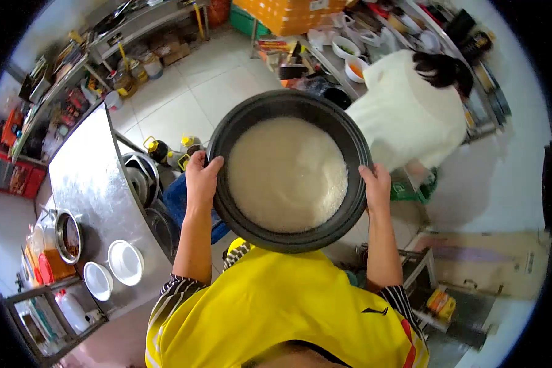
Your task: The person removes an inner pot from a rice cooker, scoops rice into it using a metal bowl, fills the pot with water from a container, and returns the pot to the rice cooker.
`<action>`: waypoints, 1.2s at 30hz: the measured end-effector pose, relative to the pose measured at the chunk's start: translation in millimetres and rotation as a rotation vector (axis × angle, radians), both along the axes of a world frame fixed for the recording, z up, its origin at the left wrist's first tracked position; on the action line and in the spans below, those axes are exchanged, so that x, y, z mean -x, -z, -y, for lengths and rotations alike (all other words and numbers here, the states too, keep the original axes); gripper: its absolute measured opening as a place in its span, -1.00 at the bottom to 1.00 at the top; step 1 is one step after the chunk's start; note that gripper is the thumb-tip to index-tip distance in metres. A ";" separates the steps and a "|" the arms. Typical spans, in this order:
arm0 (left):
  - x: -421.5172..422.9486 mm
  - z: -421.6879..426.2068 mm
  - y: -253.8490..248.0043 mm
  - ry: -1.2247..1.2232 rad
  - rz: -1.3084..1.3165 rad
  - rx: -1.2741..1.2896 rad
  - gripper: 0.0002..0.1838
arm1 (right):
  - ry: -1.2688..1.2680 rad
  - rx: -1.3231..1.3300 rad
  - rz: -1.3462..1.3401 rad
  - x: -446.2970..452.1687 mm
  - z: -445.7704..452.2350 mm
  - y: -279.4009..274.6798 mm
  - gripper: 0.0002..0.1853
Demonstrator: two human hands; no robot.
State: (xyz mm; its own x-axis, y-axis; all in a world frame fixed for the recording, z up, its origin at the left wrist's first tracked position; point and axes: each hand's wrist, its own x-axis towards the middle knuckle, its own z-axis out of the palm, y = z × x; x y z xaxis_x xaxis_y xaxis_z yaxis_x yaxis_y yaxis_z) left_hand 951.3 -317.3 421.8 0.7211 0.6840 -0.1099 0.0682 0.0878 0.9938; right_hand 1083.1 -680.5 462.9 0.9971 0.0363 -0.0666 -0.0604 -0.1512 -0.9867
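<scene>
A large dark pot (291,104), like a rice cooker's inner pot, is held level in front of my chest. Inside it, rice in cloudy water (285,175) fills the lower part, with white grains showing at the lower right side. My left hand (202,179) grips the left rim, thumb on top and fingers beneath, partly hidden. On the opposite side my right hand (376,187) is closed on the right rim in the same way. The underside of the pot is out of sight.
A person in a white top (411,110) bends over a shelf at the right. On my left stands a metal table (92,172) with two white bowls (126,262) and a steel pot (69,236). Yellow-capped bottles (159,150) stand on the tiled floor (211,98).
</scene>
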 end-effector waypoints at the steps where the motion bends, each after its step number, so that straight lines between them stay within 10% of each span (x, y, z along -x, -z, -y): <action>1: -13.9 -0.8 4.5 -0.039 -0.042 -0.017 -0.79 | -0.052 0.024 -0.004 -31.1 -6.0 2.8 -0.76; 15: -204.9 -147.9 17.0 -0.505 -0.146 -0.073 -0.68 | -0.538 0.112 0.019 -380.5 -245.6 30.9 -0.74; 36: -322.9 -547.0 -18.8 -1.080 -0.035 -0.004 -0.74 | -1.095 0.009 0.052 -578.4 -862.0 -34.1 -0.81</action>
